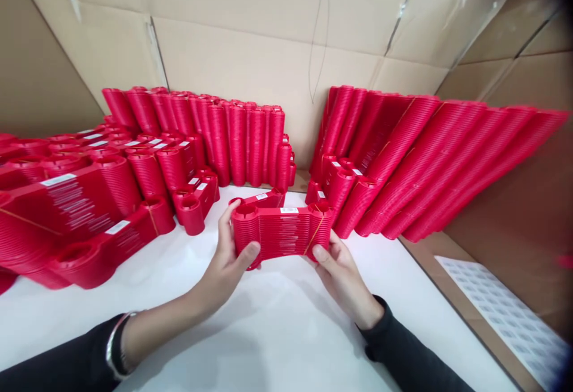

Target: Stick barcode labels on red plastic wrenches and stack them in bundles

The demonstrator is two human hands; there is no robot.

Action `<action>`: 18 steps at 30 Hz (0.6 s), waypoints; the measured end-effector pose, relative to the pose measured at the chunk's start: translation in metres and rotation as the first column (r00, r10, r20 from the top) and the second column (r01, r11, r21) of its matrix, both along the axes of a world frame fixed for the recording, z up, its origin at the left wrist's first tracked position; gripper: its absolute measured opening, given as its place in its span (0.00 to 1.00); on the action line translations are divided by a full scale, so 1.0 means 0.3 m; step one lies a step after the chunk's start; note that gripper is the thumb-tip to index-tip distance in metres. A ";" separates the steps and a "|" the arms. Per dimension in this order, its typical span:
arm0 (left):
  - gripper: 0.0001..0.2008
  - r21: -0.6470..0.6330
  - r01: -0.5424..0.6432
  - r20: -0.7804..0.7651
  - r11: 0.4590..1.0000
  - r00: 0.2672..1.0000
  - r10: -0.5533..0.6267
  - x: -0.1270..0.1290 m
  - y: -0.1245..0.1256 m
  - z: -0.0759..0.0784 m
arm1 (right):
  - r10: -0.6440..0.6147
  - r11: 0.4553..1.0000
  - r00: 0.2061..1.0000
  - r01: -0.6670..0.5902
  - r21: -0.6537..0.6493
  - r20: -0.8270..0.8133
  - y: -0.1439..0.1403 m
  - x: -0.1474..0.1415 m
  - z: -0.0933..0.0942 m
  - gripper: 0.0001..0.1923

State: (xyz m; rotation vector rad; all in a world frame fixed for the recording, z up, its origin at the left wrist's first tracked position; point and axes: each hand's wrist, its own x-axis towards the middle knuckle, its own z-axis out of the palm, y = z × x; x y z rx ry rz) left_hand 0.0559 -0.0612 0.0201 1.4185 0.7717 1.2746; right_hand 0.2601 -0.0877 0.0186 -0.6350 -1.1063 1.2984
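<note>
- The left hand [228, 261] grips the left end of a banded stack of red plastic pieces with round sockets at both ends [282, 228], thumb pressed on the near face and fingers curled over the top of the socket.
- The right hand [342, 272] clasps the right end of the same stack, thumb on the near face just below a thin tan rubber band [317, 228] that crosses it; its fingers go behind the stack, out of sight.
- The stack sits straight ahead of the person, between the two hands, its long axis running left to right across the view. Both hands are equally near, each holding one end.
- It seems to be held just above the white tabletop [277, 320], though whether its lower edge touches the surface I cannot tell.
- A small white label [289, 210] sits on top of the stack.
- Beyond the left hand, many more red stacks [147, 171] lie in rows; beyond the right hand, long red stacks [425, 165] lean against a brown cardboard wall [268, 46].
- Far right of the right hand, a sheet of white labels [505, 314] lies on cardboard.
</note>
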 end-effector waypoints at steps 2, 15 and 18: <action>0.30 0.022 -0.079 0.021 0.997 0.997 0.078 0.004 0.000 0.000 | 0.040 0.997 0.999 -0.040 -0.058 -0.008 -0.009 -0.019 -0.008 0.19; 0.25 -0.148 -0.085 0.068 0.985 0.993 0.096 -0.003 -0.006 -0.018 | 0.046 0.983 0.992 -0.024 -0.182 0.118 -0.013 -0.018 -0.045 0.18; 0.25 -0.147 -0.149 0.056 0.978 0.986 0.158 -0.005 -0.007 -0.012 | 0.075 0.986 0.997 -0.076 -0.150 -0.009 -0.019 -0.025 -0.042 0.20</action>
